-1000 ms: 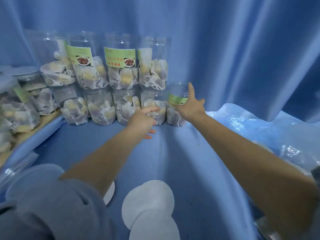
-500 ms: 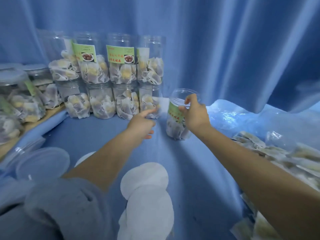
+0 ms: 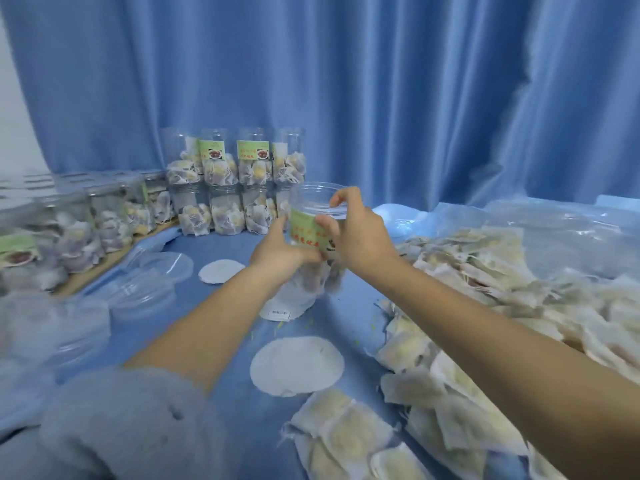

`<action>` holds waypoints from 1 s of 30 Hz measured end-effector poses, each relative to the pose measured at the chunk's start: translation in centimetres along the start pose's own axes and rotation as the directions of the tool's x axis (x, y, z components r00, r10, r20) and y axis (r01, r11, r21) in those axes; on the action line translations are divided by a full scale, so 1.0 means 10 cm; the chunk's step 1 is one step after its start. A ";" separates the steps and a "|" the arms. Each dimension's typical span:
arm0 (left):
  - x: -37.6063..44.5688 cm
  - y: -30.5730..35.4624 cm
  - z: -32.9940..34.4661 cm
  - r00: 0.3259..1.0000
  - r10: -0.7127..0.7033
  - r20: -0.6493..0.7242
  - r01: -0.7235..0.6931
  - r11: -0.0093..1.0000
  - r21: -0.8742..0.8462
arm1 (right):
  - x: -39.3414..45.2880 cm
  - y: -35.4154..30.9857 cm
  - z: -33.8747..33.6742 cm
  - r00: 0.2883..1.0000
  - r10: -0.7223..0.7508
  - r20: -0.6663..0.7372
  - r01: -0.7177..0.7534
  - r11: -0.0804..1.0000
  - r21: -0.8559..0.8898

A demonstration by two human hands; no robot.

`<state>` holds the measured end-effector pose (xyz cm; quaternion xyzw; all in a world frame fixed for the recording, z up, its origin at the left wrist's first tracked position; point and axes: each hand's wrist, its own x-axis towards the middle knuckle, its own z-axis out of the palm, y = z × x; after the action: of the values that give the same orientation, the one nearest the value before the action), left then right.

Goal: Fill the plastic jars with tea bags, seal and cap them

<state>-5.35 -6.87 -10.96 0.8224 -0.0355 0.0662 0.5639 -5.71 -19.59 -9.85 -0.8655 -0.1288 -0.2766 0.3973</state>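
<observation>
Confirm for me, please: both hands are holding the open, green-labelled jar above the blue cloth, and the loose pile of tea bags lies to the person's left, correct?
Not quite. The head view shows the left hand and right hand gripping the open jar above the blue cloth, but the pile of tea bags lies to the person's right, not left.

The person wears a grey-blue garment of soft cloth. Its sleeve [image 3: 114, 424] covers the upper part of the left arm and ends around the elbow. Both forearms are bare. The left hand [image 3: 280, 251] and the right hand [image 3: 360, 237] wear no gloves, rings or watch.
</observation>
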 end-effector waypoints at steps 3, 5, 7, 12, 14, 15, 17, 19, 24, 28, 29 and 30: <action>-0.50 -0.05 -0.02 0.998 0.014 -0.062 -0.011 0.998 0.056 | -0.40 -0.15 -0.06 0.999 -0.029 0.013 0.029 0.998 0.054; -0.73 -0.14 -0.04 0.992 0.012 -0.124 -0.004 0.998 0.059 | -0.60 -0.21 -0.06 0.999 -0.042 0.013 0.041 0.994 0.101; -0.89 -0.27 -0.06 0.986 0.016 -0.164 -0.013 1.000 0.021 | -0.75 -0.25 -0.04 0.999 -0.033 0.021 0.029 0.989 0.148; -1.11 -0.50 -0.04 0.971 0.009 -0.239 -0.008 1.000 0.006 | -0.98 -0.21 -0.05 0.997 0.023 0.076 -0.038 0.979 0.202; -1.15 -0.54 -0.01 0.969 0.011 -0.246 -0.010 1.000 0.004 | -1.05 -0.18 -0.08 0.988 0.098 0.120 -0.123 0.967 0.224; -1.16 -0.55 0.01 0.967 0.011 -0.253 -0.010 1.000 0.008 | -1.08 -0.17 -0.09 0.981 0.137 0.134 -0.164 0.962 0.216; -1.17 -0.58 0.04 0.959 0.008 -0.282 -0.004 1.000 0.017 | -1.14 -0.13 -0.14 0.971 0.186 0.148 -0.211 0.963 0.168; -1.18 -0.63 0.07 0.953 -0.009 -0.302 0.021 0.999 0.037 | -1.20 -0.09 -0.22 0.954 0.182 0.239 -0.193 0.981 0.024; -1.25 -0.81 0.10 0.945 -0.012 -0.327 0.041 0.996 0.082 | -1.37 0.01 -0.39 0.757 0.303 0.579 -0.007 0.890 -0.457; -1.24 -0.83 0.08 0.947 -0.023 -0.321 0.066 0.990 0.125 | -1.43 0.09 -0.38 0.677 0.328 0.659 -0.071 0.920 -0.385; -1.24 -0.83 0.09 0.950 -0.020 -0.310 0.058 0.992 0.112 | -1.41 0.10 -0.36 0.725 0.292 0.624 -0.083 0.936 -0.342; -1.23 -0.83 0.09 0.952 -0.019 -0.306 0.050 0.994 0.094 | -1.37 0.10 -0.35 0.789 0.250 0.562 -0.093 0.952 -0.292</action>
<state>-16.38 -4.95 -20.76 0.8301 0.0697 0.1841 0.5217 -17.71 -22.93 -16.59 -0.9591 -0.1309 0.0311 0.2491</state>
